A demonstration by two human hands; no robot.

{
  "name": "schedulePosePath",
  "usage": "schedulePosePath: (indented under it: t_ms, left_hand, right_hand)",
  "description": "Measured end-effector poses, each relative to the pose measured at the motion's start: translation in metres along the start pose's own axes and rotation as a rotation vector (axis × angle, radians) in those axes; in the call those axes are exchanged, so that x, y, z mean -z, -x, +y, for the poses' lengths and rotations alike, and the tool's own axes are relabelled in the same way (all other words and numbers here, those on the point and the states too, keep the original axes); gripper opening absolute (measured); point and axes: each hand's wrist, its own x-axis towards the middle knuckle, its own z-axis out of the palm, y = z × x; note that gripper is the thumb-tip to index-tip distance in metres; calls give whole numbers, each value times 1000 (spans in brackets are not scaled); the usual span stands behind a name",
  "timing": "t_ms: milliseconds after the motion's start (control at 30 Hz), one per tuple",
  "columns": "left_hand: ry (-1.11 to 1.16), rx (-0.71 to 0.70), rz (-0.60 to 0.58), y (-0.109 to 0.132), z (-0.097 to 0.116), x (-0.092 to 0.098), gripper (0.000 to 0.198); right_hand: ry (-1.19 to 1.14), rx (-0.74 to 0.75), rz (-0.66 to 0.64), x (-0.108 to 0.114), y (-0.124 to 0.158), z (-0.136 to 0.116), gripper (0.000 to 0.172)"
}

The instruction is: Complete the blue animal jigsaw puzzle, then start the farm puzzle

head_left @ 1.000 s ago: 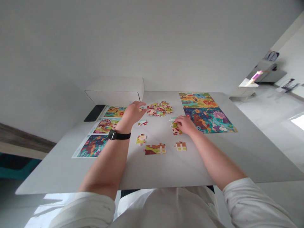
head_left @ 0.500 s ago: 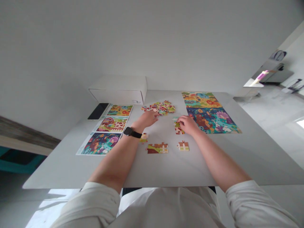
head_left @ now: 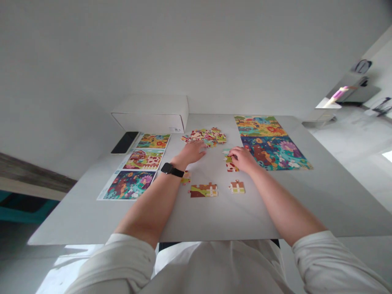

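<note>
My left hand (head_left: 192, 152), with a black watch on its wrist, reaches to the near edge of a heap of puzzle pieces (head_left: 206, 136). Its fingers are stretched out over the pieces and grip nothing that I can see. My right hand (head_left: 242, 158) has its fingers curled together on the right side of a small joined puzzle section (head_left: 232, 166) with brown-and-white patches. The fingertips partly cover that section. Nearer to me lie a joined strip of brown and green pieces (head_left: 203, 191) and a small fence section (head_left: 237, 187). A few pieces (head_left: 185, 177) sit beside my left wrist.
On the left, a sheet with three pictures (head_left: 143, 159) lies beside a black phone (head_left: 125, 142). A white box (head_left: 150, 116) stands behind, against the wall. Two colourful animal pictures (head_left: 272, 151) lie on the right of the grey table (head_left: 220, 220).
My left hand's fingers have spread and flattened over the near edge of the heap. My right hand stays at the patched section, its fingers shifted slightly. The view has moved a little.
</note>
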Motion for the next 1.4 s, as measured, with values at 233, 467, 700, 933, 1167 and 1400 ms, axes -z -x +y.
schedulePosePath:
  t_ms: [233, 467, 700, 933, 1167, 1400]
  left_hand:
    - [-18, 14, -53, 3, 5, -2, 48]
    - [15, 26, -2, 2, 6, 3, 54]
    - [60, 60, 76, 2, 5, -2, 63]
    - [137, 28, 74, 3, -3, 3, 57]
    - [135, 30, 122, 8, 4, 14, 71]
    - [206, -94, 241, 17, 30, 54, 68]
  right_hand:
    - [10, -6, -2, 1, 0, -1, 25]
    - [17, -4, -19, 2, 0, -3, 24]
    - [25, -17, -30, 3, 0, -5, 24]
    - [27, 5, -14, 1, 1, -2, 25]
    - [-5, 17, -33, 3, 1, -1, 25]
    - [-296, -90, 147, 13, -1, -16, 21]
